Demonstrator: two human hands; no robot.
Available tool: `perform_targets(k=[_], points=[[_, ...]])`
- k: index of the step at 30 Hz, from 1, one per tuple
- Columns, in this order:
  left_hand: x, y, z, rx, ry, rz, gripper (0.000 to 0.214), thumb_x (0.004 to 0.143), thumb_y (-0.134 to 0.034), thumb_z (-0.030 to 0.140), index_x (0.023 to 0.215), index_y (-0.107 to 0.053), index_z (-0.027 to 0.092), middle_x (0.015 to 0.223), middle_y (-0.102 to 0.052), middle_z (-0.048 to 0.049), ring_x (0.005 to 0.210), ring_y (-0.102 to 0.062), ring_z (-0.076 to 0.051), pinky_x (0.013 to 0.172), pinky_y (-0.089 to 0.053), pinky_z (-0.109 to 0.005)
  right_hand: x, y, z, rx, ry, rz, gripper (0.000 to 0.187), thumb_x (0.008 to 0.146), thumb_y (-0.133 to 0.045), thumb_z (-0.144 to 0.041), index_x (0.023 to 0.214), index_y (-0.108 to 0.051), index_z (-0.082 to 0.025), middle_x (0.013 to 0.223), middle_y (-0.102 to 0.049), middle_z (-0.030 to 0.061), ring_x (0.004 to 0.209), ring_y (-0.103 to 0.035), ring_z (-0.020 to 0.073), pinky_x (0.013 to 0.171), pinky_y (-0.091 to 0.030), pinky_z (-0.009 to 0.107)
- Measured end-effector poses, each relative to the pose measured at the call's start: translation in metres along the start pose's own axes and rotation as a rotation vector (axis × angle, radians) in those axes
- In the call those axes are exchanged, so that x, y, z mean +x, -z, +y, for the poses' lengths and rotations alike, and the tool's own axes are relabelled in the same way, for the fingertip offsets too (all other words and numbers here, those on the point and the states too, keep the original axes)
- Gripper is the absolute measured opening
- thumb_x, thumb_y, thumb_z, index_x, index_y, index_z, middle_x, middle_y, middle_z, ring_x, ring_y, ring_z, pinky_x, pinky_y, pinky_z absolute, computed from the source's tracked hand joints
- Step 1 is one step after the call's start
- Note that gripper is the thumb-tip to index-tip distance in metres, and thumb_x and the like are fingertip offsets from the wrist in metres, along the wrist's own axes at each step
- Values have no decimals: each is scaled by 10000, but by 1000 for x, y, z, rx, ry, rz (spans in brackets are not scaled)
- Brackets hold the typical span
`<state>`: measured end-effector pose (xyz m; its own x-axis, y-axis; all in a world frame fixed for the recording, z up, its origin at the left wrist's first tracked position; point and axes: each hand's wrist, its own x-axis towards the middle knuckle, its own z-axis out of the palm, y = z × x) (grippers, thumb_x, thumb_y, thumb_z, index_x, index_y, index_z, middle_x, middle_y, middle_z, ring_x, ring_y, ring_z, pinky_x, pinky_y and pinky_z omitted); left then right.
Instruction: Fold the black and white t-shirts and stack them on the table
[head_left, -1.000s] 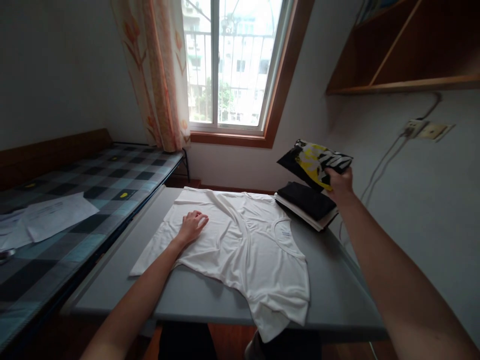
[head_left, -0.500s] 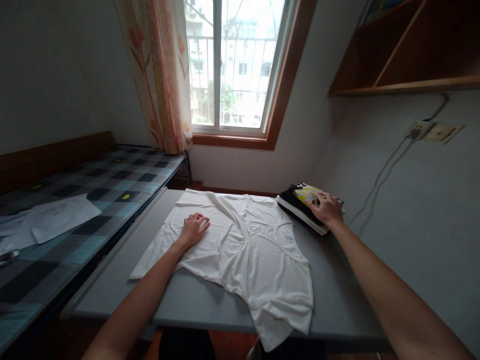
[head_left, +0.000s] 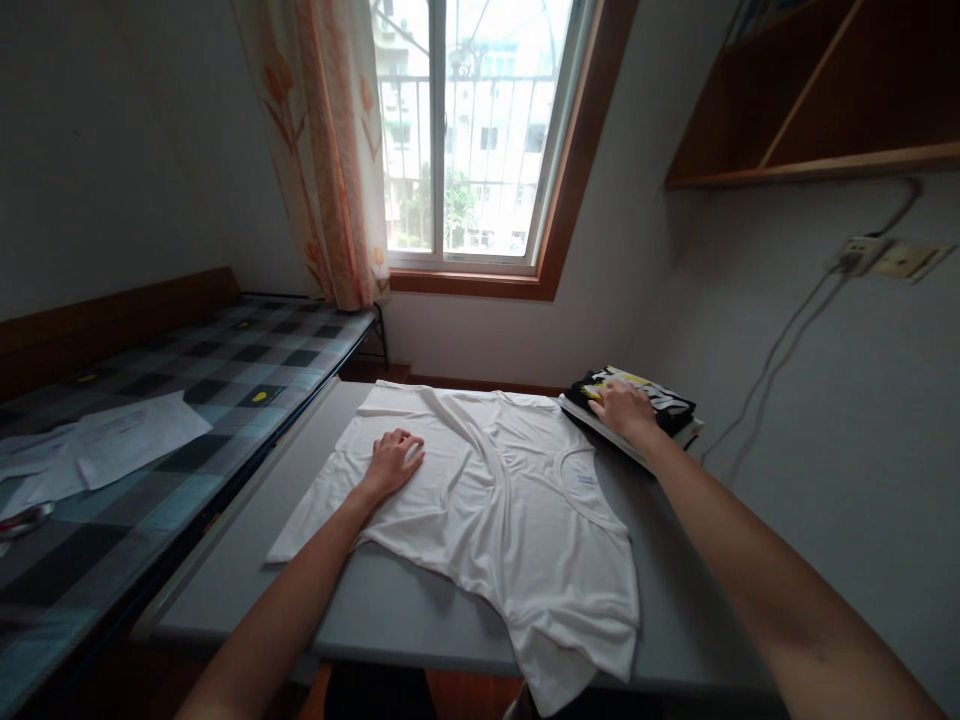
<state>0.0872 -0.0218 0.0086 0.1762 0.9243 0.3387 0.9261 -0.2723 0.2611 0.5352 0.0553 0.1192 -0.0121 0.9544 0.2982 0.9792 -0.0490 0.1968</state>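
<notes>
A white T-shirt [head_left: 465, 490] lies spread and wrinkled on the grey table [head_left: 405, 615], its neckline toward the right and one sleeve hanging over the front edge. My left hand [head_left: 394, 460] rests on the shirt's left part, fingers slightly bent and apart, gripping nothing. At the back right is a stack of folded clothes [head_left: 667, 405], a black piece with yellow and white print on top and white cloth beneath. My right hand [head_left: 626, 408] lies on top of that stack with its fingers stretched out over the print.
To the left stands a bed with a checked mattress [head_left: 277, 350], with white papers [head_left: 135, 440] on it. A curtained window [head_left: 465, 130] is ahead. A wooden shelf [head_left: 825, 165] and a wall socket [head_left: 862, 255] with a cable are at right.
My right hand has shifted left across the top of the folded stack, uncovering more of the print on its right side. My left hand stays on the shirt. The view has moved slightly.
</notes>
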Motion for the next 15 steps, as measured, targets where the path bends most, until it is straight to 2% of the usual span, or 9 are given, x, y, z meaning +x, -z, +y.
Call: perform_targets(k=[2,4,6,8,9,11,15], points=[[0,0,1,12,1,-9,282,911,-498,397,1105,-652,262,1149,-584,-81,1068,-521,-237,922,-387,-397,-4,-12,-3,-10,21,0,555,898,-441,-480,1342,-538,-162,1395,-500,185,1296,-414,333,1033,-326,483],[0,0,3,34,5,-12,327,923,-469,416,1165,-628,262,1197,-579,-88,1106,-520,-234,954,-377,-405,-8,-20,-8,-15,12,-15,647,895,-424,-532,1424,-443,-160,1468,-418,187,1362,-323,343,1076,-254,520],[1,-1,3,76,34,-9,398,938,-424,443,1254,-579,258,1284,-554,-106,1185,-493,-242,1001,-353,-423,-15,-21,-19,-21,27,64,651,900,-416,-514,1436,-426,-145,1499,-374,190,1391,-262,363,1099,-187,555],[1,-2,1,132,112,-19,478,947,-374,483,1329,-530,241,1383,-496,-136,1294,-418,-273,1050,-308,-463,-25,-19,-36,4,96,183,607,917,-398,-464,1433,-431,-146,1520,-345,177,1408,-225,363,1114,-150,558],[0,-2,-1,156,162,-34,521,945,-352,511,1355,-511,231,1426,-460,-151,1341,-367,-296,1070,-281,-490,-32,-18,-47,33,145,195,588,927,-383,-454,1429,-438,-154,1527,-338,166,1412,-221,353,1121,-154,540],[-1,0,-8,186,254,-81,609,931,-321,574,1398,-475,216,1490,-385,-173,1397,-279,-351,1089,-223,-558,-49,-20,-68,113,206,77,583,945,-336,-493,1425,-451,-182,1533,-334,145,1411,-240,338,1123,-190,497],[-5,7,-30,208,332,-157,703,905,-281,642,1462,-388,227,1547,-290,-174,1418,-211,-413,1082,-144,-655,-87,-39,-101,273,107,-361,686,938,-171,-625,1485,-350,-252,1554,-291,139,1406,-265,373,1092,-247,518]])
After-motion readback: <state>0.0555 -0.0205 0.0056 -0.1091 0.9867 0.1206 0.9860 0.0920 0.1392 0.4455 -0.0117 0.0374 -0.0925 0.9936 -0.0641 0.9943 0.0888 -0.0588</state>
